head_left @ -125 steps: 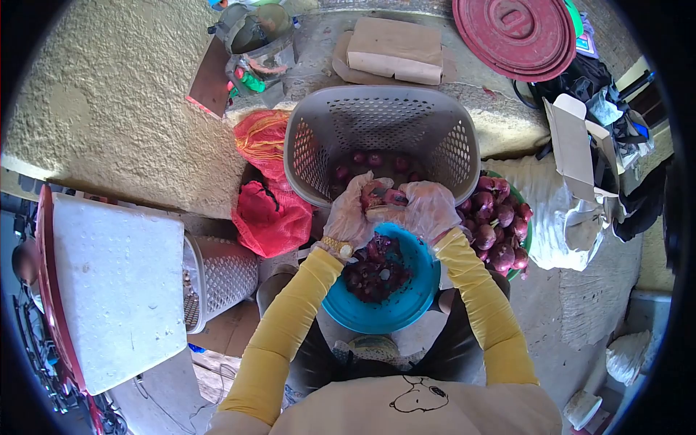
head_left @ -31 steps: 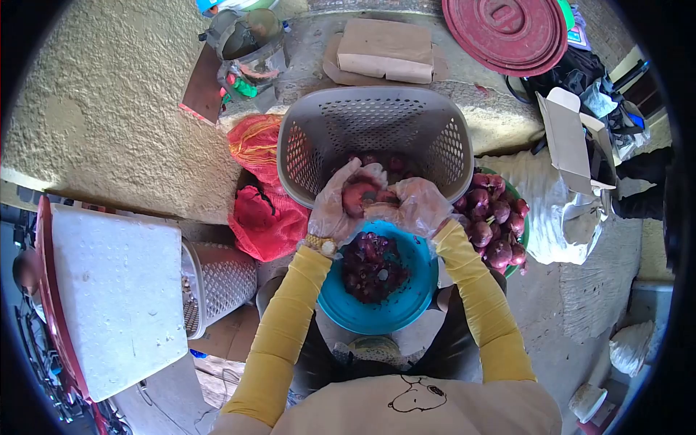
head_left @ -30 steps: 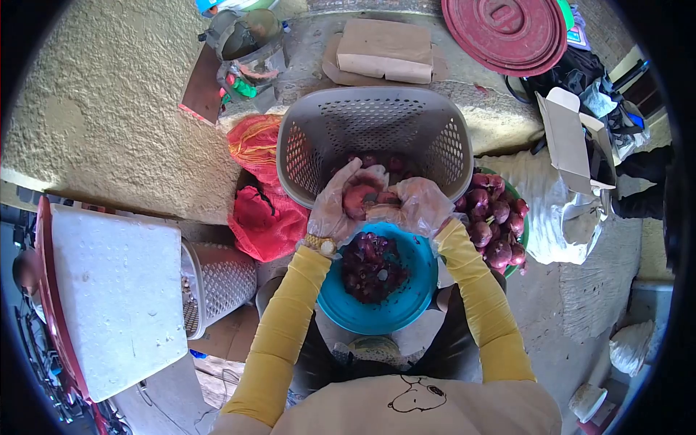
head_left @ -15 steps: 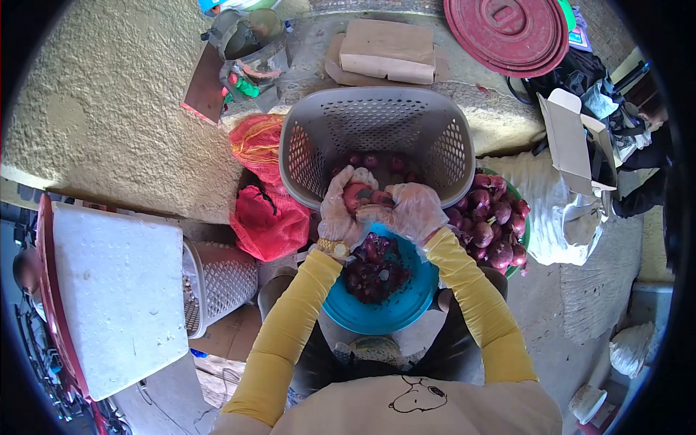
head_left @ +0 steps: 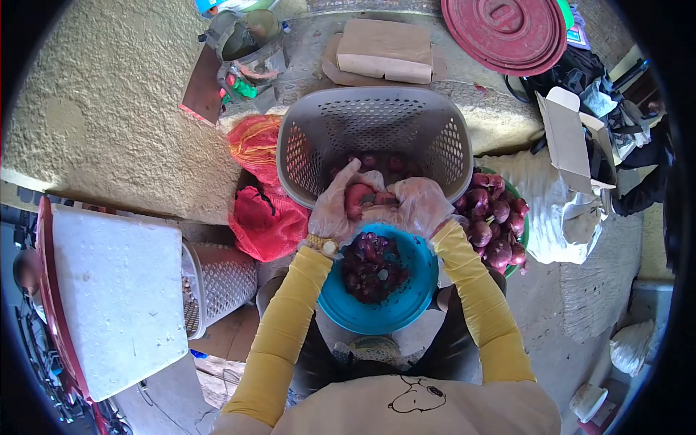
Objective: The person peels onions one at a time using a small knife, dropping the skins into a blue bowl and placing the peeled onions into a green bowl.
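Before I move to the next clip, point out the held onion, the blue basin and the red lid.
Held onion (head_left: 357,201), head view: its exposed red side.
Blue basin (head_left: 377,317), head view: bare inner wall nearest the wearer.
Red lid (head_left: 505,38), head view: middle of its face.

A rounded, reddish-pink onion (head_left: 356,201) sits cupped in the gloved left fingers (head_left: 347,174).

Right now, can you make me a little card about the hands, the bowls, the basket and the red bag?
Left hand: gloved, holding a red onion
Right hand: gloved, close to that onion; can't tell if it holds anything
Blue bowl: below the hands, with dark red scraps inside
Grey basket: a few onions at the bottom
Green bowl: right of the basket, full of onions
Red bag: left of the basket
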`<state>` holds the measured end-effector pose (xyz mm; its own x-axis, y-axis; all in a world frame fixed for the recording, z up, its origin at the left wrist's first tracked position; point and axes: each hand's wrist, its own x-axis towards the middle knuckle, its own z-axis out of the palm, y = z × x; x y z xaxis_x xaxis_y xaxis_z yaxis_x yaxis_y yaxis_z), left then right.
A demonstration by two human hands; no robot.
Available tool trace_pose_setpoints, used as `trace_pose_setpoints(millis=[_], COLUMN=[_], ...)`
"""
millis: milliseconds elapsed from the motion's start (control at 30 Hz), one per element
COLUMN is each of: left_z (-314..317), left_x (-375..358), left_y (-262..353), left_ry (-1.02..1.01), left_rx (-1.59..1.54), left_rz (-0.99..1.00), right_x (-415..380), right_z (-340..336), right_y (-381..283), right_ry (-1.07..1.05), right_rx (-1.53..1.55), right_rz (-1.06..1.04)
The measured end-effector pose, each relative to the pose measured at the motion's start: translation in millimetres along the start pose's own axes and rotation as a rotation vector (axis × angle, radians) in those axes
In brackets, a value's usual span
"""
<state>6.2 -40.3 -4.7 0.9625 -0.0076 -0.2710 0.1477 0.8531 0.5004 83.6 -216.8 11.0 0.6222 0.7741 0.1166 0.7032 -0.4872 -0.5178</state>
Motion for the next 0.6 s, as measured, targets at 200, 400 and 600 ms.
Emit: trace_pose_setpoints(millis=[200,400,600], left_z=[-2.8,-10.6,-11.4], left_x=[4.0,6.3,4.1], left_y=[-18.3,-22.0,-21.3], left_ry=[0.107,0.028,0.043], left_rx=[-0.229,-0.485,-0.417], left_rz=[0.07,0.18,0.264], right_x=[-1.1,-0.3,-0.8], right_z=[-1.5,16.6,20.5], right_y=[-13.4,-17.8,-20.4], right_ry=[0.023,0.044,0.016], right_rx=[-0.119,0.069,0.073], right_rz=[0.087,0.198,0.216])
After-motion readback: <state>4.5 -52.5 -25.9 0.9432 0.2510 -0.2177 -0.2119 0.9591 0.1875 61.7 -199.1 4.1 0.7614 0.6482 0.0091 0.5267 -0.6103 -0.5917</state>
